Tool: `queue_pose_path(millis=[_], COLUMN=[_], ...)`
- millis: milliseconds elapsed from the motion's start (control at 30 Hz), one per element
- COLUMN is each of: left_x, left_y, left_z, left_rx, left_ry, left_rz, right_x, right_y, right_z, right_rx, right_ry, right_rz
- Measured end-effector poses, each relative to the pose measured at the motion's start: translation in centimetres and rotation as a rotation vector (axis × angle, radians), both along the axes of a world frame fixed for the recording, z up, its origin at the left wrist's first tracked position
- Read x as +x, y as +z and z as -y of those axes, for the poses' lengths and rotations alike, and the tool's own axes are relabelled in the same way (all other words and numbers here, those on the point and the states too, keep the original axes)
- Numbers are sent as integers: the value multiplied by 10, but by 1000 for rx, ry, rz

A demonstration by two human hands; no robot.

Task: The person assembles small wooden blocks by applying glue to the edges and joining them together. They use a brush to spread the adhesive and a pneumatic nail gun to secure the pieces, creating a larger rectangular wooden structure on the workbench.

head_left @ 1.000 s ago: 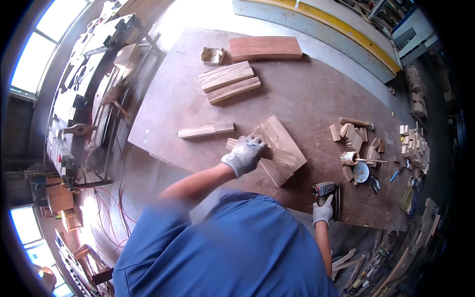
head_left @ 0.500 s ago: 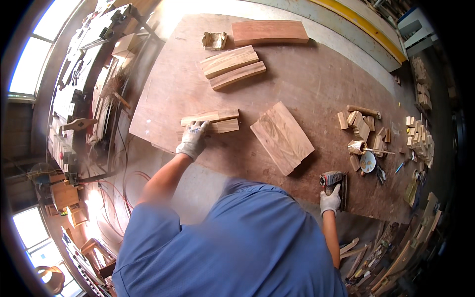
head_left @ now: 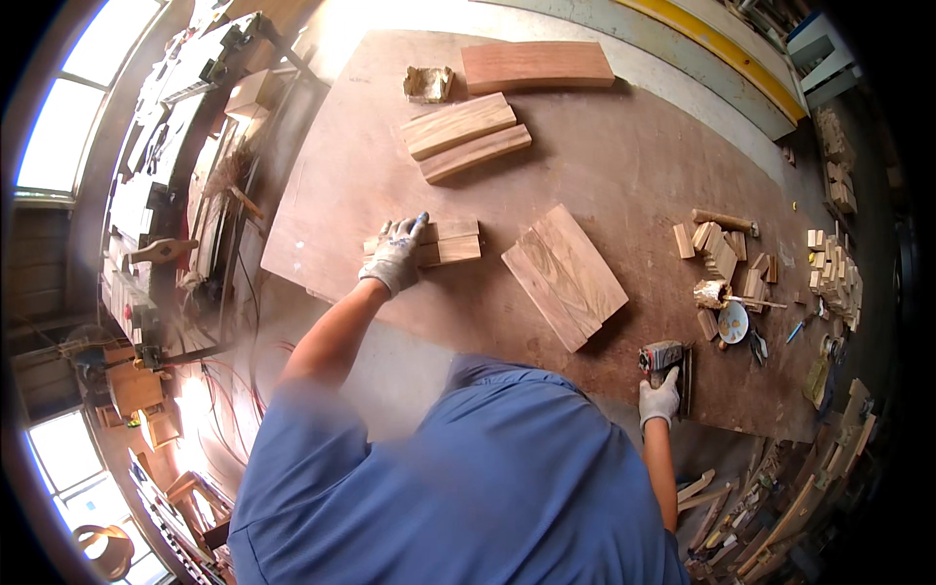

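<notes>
Leaning over a broad brown table [head_left: 634, 166], the person in a blue shirt [head_left: 468, 487] worked with both hands gloved in pale, soiled fabric. Nearest, by the table's near edge, the right hand [head_left: 660, 398] was closed about a grey-and-black tool [head_left: 663, 356], its fingers curled round the grip. A little farther in, near the middle of the table, a wooden panel [head_left: 565, 278] lay flat and aslant, its near end stepped. To the right of the panel were a small pale bowl [head_left: 732, 322] and a group of short wood blocks [head_left: 719, 252], with a thin stick [head_left: 760, 302] beside them.

Across to the left, the left hand [head_left: 393, 255] lay over the left ends of two wooden strips [head_left: 453, 242], set side by side. Its fingers were partly spread on top; whether they pressed or gripped could not be told.

Beyond the strips, two light boards [head_left: 460, 127] rested close together at a slant. Behind them stood a small, rough, hollow yellowish box [head_left: 429, 84], just beside a long reddish board [head_left: 536, 65]. Farthest off, past the table, ran a long pale structure with a yellow band [head_left: 712, 58].
</notes>
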State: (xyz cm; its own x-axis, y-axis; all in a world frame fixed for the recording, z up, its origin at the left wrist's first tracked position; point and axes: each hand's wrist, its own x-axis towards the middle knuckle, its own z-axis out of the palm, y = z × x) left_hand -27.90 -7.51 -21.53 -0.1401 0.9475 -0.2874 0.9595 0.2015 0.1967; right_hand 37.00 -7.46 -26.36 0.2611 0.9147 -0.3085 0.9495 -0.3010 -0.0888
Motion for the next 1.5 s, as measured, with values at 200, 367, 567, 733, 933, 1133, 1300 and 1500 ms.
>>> queue_pose_path(millis=[200,367,567,733,933,1133,1300,1500], left_x=[24,37,50,70,143,141,155,178], left_y=[35,1,-3,-18,-38,-59,1,29], left_z=[-26,-72,-120,-106,-68,-57,-59,-129], left_rx=[-86,68,16,380,114,23,126,282], left_ry=[86,77,103,-151,182,380,330,156], left_rz=[19,31,66,-60,406,548,519,531], right_x=[8,-6,-15,-61,-153,-176,-163,-163], right_y=[-15,6,21,42,37,33,78,85], right_z=[3,-8,-2,7,-5,-21,-16,-41], right_rx=[4,-63,43,266,-202,-572,-471,-173], right_ry=[4,-25,38,194,22,-384,-385,-213], right_rz=[17,33,46,-183,-730,-1103,-1198,-1041])
